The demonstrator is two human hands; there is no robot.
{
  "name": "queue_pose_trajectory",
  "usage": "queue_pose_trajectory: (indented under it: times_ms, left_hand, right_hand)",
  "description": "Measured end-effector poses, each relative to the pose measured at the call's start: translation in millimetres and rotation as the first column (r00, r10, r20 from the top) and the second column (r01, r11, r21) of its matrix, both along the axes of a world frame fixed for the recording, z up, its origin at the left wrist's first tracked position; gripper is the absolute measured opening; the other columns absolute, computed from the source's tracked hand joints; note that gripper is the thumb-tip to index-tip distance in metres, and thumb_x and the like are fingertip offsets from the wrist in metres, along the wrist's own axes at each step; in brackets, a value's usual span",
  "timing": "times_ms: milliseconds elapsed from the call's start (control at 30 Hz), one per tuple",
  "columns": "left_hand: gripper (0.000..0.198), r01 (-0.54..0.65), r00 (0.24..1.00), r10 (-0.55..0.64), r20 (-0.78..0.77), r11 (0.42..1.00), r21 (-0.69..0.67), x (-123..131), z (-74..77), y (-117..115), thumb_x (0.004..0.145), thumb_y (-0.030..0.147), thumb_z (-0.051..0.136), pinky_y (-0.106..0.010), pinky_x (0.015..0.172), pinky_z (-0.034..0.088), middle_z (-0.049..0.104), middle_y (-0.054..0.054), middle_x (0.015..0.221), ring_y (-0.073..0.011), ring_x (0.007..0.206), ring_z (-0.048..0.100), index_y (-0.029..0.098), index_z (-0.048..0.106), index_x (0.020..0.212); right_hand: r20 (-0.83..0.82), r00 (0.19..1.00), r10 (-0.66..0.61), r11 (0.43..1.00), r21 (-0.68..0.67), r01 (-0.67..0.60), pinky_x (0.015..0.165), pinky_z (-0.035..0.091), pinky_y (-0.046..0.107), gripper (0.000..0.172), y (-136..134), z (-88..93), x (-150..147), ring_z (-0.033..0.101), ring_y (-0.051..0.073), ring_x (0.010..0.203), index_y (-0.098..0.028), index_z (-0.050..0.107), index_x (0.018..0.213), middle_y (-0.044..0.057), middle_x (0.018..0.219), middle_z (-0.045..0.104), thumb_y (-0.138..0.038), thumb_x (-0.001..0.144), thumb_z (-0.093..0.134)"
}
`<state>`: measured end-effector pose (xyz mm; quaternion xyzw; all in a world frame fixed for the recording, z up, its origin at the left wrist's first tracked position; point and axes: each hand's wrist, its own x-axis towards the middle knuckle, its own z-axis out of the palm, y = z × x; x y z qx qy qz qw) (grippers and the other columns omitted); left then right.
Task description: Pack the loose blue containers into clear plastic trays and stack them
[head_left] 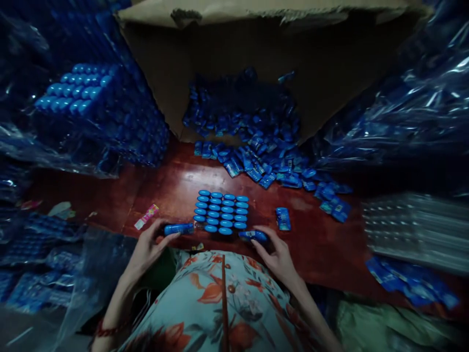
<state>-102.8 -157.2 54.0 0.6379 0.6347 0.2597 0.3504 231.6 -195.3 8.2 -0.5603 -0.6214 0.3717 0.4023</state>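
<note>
Near the table's front edge, my left hand [152,244] is closed around a small blue bottle [178,229], which lies sideways at the left front corner of a block of bottles. My right hand [273,249] grips another blue bottle [252,235] with a white barcode patch, just off the block's right front corner. Between the hands stands the block of upright blue bottles [221,210], packed in rows with their rounded ends up. To the right of it, a single blue packet-like bottle [283,218] lies apart on the table.
Behind, a cardboard box [271,14] lies open towards me, spilling a heap of blue bottles [252,156] onto the red-brown table [176,171]. Wrapped bottle stacks [76,90] rise at left. Clear plastic trays [417,230] and loose blue pieces [410,283] sit at right. A pink wrapper [146,216] lies left.
</note>
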Motion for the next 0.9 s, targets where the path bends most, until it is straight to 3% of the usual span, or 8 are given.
queue_pose_trajectory:
  times_ms: [67,167,300,500,567,667,800,900]
  left_hand:
    - [0.024,-0.039,0.999,0.038,0.014,0.998,0.059,5.8,-11.5,-8.5,0.081,0.038,0.061,-0.027,0.072,0.051,0.063,-0.002,0.085,-0.0164,0.079,0.061,0.018,0.061,0.093]
    - [0.019,-0.036,0.999,0.033,0.015,0.969,0.246,21.7,-22.5,-11.2,0.085,0.03,0.057,-0.028,0.077,0.05,0.061,-0.004,0.094,-0.0161,0.087,0.06,0.019,0.062,0.099]
    - [0.028,0.101,0.992,-0.064,-0.11,0.923,0.372,33.9,-35.1,-11.4,0.089,0.018,0.048,-0.028,0.08,0.05,0.06,-0.006,0.098,-0.0157,0.09,0.059,0.019,0.055,0.115]
    - [0.034,0.439,0.882,-0.315,-0.35,0.82,0.367,32.4,-40.5,-7.6,0.091,0.011,0.036,-0.033,0.079,0.051,0.061,-0.009,0.1,-0.0177,0.089,0.056,0.017,0.053,0.119]
    - [0.033,0.539,0.818,-0.386,-0.426,0.773,0.334,33.2,-34.4,-2.9,0.091,0.013,0.037,-0.035,0.079,0.051,0.061,-0.01,0.101,-0.019,0.089,0.055,0.017,0.052,0.121]
    - [0.033,0.63,0.749,-0.467,-0.47,0.721,0.287,34.0,-28.2,4.0,0.091,0.014,0.038,-0.035,0.078,0.051,0.062,-0.011,0.101,-0.0198,0.089,0.054,0.017,0.053,0.121]
    - [0.036,0.568,0.811,-0.413,-0.414,0.725,0.39,30.7,-40.7,4.0,0.091,0.012,0.04,-0.032,0.074,0.051,0.061,-0.01,0.102,-0.0174,0.086,0.054,0.018,0.051,0.124]
    - [0.039,0.434,0.895,-0.296,-0.334,0.75,0.499,30.5,-57.5,-3.3,0.09,0.012,0.044,-0.03,0.073,0.052,0.056,-0.01,0.11,-0.0173,0.092,0.055,0.023,0.05,0.127]
  right_hand:
    - [0.138,0.988,0.07,0.986,0.141,-0.09,0.085,0.051,0.028,0.027,-3.1,-9.6,-7.7,0.062,0.015,0.095,-0.026,0.056,0.113,0.004,0.104,0.063,-0.018,0.087,0.051]
    - [0.419,0.899,0.131,0.938,0.242,-0.25,0.082,0.052,0.028,0.037,-3.1,-21.5,-9.3,0.061,0.016,0.097,-0.024,0.056,0.118,0.008,0.11,0.062,-0.01,0.088,0.039]
    - [0.735,0.664,0.141,0.904,0.179,-0.389,0.081,0.053,0.032,0.049,-1.9,-19.5,-10.0,0.061,0.02,0.095,-0.021,0.057,0.122,0.011,0.111,0.062,-0.004,0.08,0.036]
    - [0.872,0.461,0.167,0.898,0.058,-0.436,0.07,0.053,0.03,0.055,6.7,2.6,-24.4,0.062,0.02,0.084,-0.02,0.055,0.123,0.012,0.105,0.063,-0.001,0.073,0.042]
    - [0.867,0.463,0.183,0.873,0.073,-0.483,0.069,0.053,0.029,0.056,10.4,4.5,-24.1,0.062,0.019,0.081,-0.019,0.053,0.125,0.012,0.103,0.063,0.0,0.074,0.04]
    - [0.825,0.55,0.132,0.835,0.206,-0.51,0.073,0.054,0.029,0.051,12.0,1.0,-18.1,0.061,0.019,0.087,-0.014,0.05,0.126,0.013,0.103,0.062,-0.001,0.079,0.037]
    - [0.754,0.656,0.033,0.83,0.346,-0.438,0.078,0.052,0.029,0.041,6.7,-2.7,-12.1,0.059,0.019,0.093,-0.013,0.053,0.121,0.013,0.101,0.062,-0.003,0.085,0.037]
    - [0.762,0.647,0.021,0.837,0.34,-0.427,0.075,0.052,0.028,0.037,4.8,4.2,-16.6,0.057,0.018,0.09,-0.013,0.056,0.116,0.013,0.099,0.062,-0.005,0.086,0.036]
